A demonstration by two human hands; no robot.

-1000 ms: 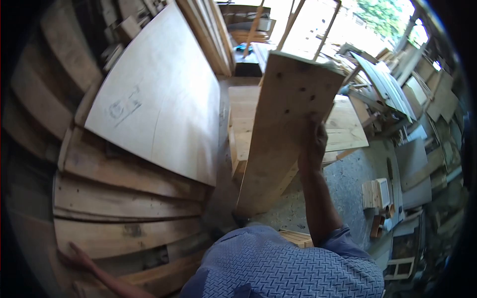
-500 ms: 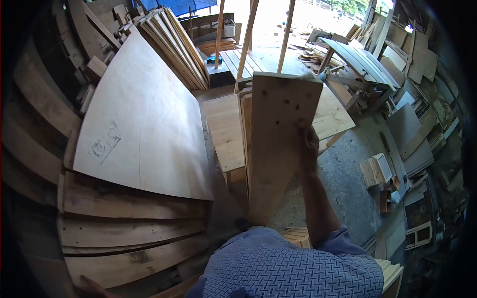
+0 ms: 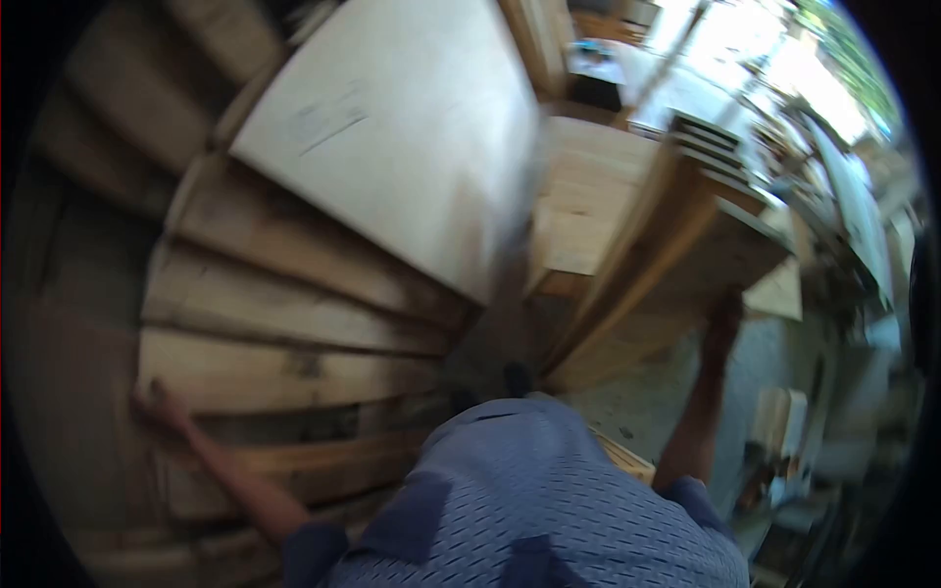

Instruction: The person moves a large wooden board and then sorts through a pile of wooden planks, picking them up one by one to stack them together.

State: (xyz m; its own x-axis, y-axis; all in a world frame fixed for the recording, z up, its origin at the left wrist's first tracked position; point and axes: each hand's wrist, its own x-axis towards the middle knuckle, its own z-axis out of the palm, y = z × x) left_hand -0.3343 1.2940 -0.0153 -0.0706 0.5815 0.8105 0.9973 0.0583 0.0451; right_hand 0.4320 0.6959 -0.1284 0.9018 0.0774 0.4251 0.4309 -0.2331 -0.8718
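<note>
My right hand [image 3: 725, 312] is closed on the right edge of a wide wooden board [image 3: 676, 284], which stands tilted in front of me. Several more boards lean just behind that one. On the far left, my left hand [image 3: 165, 407] is at the outer end of a wooden plank [image 3: 284, 367], its fingers closed around the corner, though motion blurs them. That plank belongs to a row of planks lying one above another on my left. A large pale plywood sheet [image 3: 392, 137] covers the upper part of the row.
A light wooden box-like piece [image 3: 593, 196] stands between the sheet and the leaning boards. Small stacked wood pieces [image 3: 779, 421] are on the concrete floor [image 3: 627, 407] at right. Piled scrap and a pale panel [image 3: 851, 211] line the right side.
My view has swung down and to the left, so everything sits farther right and blurs. The board in my right hand tilts more to the right. My left arm now shows more fully.
</note>
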